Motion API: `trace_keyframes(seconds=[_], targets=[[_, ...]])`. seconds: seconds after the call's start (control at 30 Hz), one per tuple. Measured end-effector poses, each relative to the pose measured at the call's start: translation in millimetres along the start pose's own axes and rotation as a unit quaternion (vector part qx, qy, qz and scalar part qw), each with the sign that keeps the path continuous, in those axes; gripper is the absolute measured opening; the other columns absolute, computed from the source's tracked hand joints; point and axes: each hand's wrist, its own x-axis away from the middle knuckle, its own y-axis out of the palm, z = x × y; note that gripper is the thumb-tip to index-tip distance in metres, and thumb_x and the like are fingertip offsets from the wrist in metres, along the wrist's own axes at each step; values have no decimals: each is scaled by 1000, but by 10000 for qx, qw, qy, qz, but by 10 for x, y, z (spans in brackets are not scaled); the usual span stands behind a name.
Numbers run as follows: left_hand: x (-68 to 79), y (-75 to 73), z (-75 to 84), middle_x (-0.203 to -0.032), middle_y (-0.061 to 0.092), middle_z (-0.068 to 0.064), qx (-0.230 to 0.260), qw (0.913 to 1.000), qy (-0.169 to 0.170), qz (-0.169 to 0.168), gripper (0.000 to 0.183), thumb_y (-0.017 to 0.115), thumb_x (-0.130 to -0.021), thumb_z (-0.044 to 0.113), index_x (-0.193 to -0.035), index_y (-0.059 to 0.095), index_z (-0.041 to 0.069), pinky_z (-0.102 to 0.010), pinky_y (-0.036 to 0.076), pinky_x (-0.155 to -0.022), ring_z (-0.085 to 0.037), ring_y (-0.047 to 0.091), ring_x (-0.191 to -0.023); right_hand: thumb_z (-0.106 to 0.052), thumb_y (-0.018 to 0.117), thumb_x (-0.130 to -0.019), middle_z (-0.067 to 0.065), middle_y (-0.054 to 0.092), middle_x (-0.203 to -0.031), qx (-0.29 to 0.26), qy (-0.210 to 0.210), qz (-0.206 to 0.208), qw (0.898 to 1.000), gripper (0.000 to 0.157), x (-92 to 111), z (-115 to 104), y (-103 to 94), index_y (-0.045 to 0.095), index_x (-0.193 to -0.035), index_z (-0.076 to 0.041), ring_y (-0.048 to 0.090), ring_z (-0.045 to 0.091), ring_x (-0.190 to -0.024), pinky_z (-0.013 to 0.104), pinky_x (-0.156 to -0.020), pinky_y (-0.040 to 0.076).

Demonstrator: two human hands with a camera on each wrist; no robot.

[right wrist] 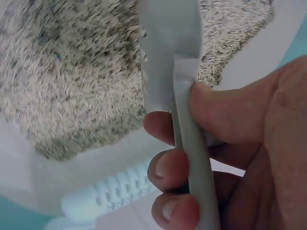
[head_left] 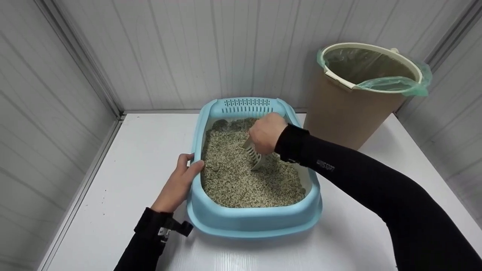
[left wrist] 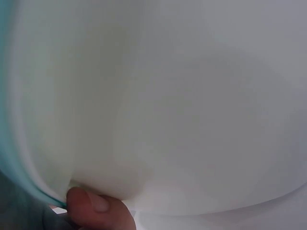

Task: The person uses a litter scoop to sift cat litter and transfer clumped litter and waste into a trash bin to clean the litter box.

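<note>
A light blue litter box (head_left: 252,222) filled with pellet litter (head_left: 233,180) stands on a white table. My left hand (head_left: 180,182) grips its left rim, thumb over the top edge; in the left wrist view a fingertip (left wrist: 98,208) shows against the pale wall of the box. Over the litter, my right hand (head_left: 268,132) holds a pale slotted litter scoop (head_left: 258,160), its blade angled down at the litter. The right wrist view shows fingers and thumb wrapped round the scoop's handle (right wrist: 194,158). Darker clumps (head_left: 220,123) lie at the far end of the box.
A tall brown trash bin (head_left: 339,116) with a green liner bag (head_left: 391,83) stands at the back right, beside the box. Grey panelled walls (head_left: 180,52) enclose the table (head_left: 143,150) at the back and both sides. Small dark specks dot the table's left part.
</note>
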Motion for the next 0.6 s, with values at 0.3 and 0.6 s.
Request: trace_keyframes(seconds=[0.3, 0.6], targets=[[-3, 0, -1, -104, 61, -21, -51, 10000, 2, 45, 56, 54, -114, 58, -154, 41, 20, -42, 55, -76, -30, 65, -84, -11, 59, -104, -2, 14, -63, 1201, 167, 453, 9916, 53, 116, -50, -283, 22, -68, -20, 9, 15, -62, 37, -60, 12], [10, -2, 4, -104, 60, -21, -97, 9999, 55, 29, 58, 52, -115, 57, -155, 38, 18, -43, 53, -77, -30, 64, -84, -9, 60, -100, -3, 21, -63, 160, -246, 160, 9994, 43, -44, -22, -148, 31, -69, -20, 18, 15, -57, 36, -55, 19]])
